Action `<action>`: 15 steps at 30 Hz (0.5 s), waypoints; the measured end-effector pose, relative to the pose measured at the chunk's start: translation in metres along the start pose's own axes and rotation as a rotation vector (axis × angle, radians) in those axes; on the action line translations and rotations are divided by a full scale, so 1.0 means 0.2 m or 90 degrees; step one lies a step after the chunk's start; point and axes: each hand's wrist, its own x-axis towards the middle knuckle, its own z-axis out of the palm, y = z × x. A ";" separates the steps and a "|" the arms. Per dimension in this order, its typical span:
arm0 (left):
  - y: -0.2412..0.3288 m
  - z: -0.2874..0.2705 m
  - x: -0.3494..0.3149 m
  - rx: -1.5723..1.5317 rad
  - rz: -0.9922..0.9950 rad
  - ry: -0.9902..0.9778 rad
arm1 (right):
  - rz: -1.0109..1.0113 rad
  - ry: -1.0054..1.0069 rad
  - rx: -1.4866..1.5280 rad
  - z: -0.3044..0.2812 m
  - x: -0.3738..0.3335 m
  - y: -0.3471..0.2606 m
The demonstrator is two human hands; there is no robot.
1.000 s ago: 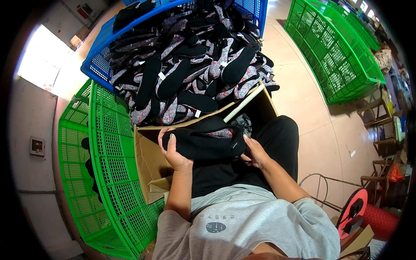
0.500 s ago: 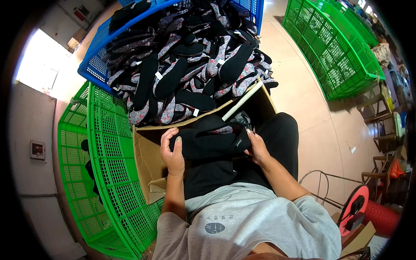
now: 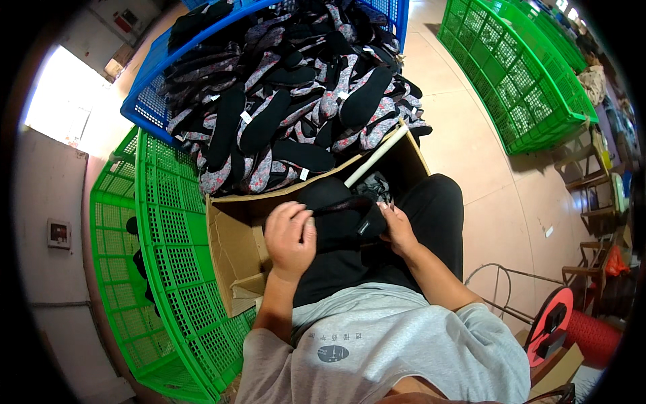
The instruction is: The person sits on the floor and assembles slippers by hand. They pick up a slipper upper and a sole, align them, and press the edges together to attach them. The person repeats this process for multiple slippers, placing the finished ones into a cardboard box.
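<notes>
My left hand (image 3: 291, 237) and my right hand (image 3: 397, 227) hold a black shoe insole (image 3: 342, 225) between them, over my lap and the near side of a cardboard box (image 3: 232, 252). The left hand's fingers curl over the insole's left end; the right hand pinches its right end. Just beyond lies a large heap of black and flower-patterned insoles (image 3: 296, 101) in a blue plastic crate (image 3: 145, 108), spilling toward the box.
Green plastic crates (image 3: 161, 269) stand at my left, one with a dark item inside. Another green crate (image 3: 518, 81) sits at the far right on the tiled floor. A red spool (image 3: 558, 323) and wire frame are at the lower right.
Both hands have shifted slightly on the insole; the left hand has moved up and over its left end, and the insole sits a little nearer my body.
</notes>
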 end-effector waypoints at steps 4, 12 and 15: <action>0.13 0.11 -0.04 -0.154 -0.041 -0.103 | -0.014 -0.016 -0.039 0.01 0.00 0.02; 0.27 0.23 -0.01 -0.185 -0.258 -0.405 | -0.079 -0.095 -0.069 -0.01 -0.01 0.02; 0.27 0.25 -0.01 -0.201 -0.299 -0.428 | -0.084 -0.108 -0.061 -0.01 -0.01 0.03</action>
